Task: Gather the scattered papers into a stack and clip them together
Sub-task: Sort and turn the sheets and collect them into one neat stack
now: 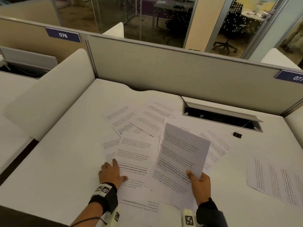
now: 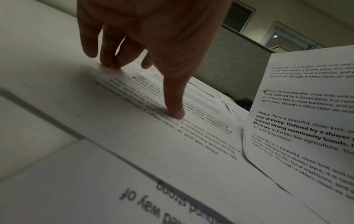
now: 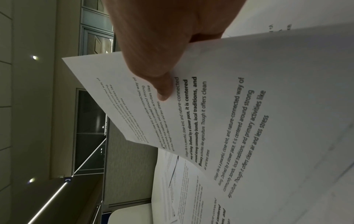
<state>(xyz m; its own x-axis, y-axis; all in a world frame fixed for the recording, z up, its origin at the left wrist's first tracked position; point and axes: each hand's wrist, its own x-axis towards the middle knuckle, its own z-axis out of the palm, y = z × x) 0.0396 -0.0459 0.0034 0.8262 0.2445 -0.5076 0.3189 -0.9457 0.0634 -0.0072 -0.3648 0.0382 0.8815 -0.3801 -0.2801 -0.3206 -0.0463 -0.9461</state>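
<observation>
Several printed sheets (image 1: 144, 122) lie scattered and overlapping across the middle of the white desk (image 1: 65, 161). My right hand (image 1: 199, 181) pinches the lower corner of one sheet (image 1: 183, 149) and holds it raised above the others; its thumb (image 3: 162, 89) lies on the printed side of this held sheet (image 3: 229, 106). My left hand (image 1: 113, 172) rests with spread, straight fingers on a flat sheet (image 1: 134, 159); in the left wrist view the fingertips (image 2: 177, 113) press on the flat sheet (image 2: 153, 136). A black binder clip (image 1: 237, 134) sits alone at the right.
A lone sheet (image 1: 275, 181) lies at the far right of the desk. An open cable tray (image 1: 221, 117) is cut into the desk behind the clip. A grey partition (image 1: 164, 71) closes the back, a white divider (image 1: 49, 89) the left.
</observation>
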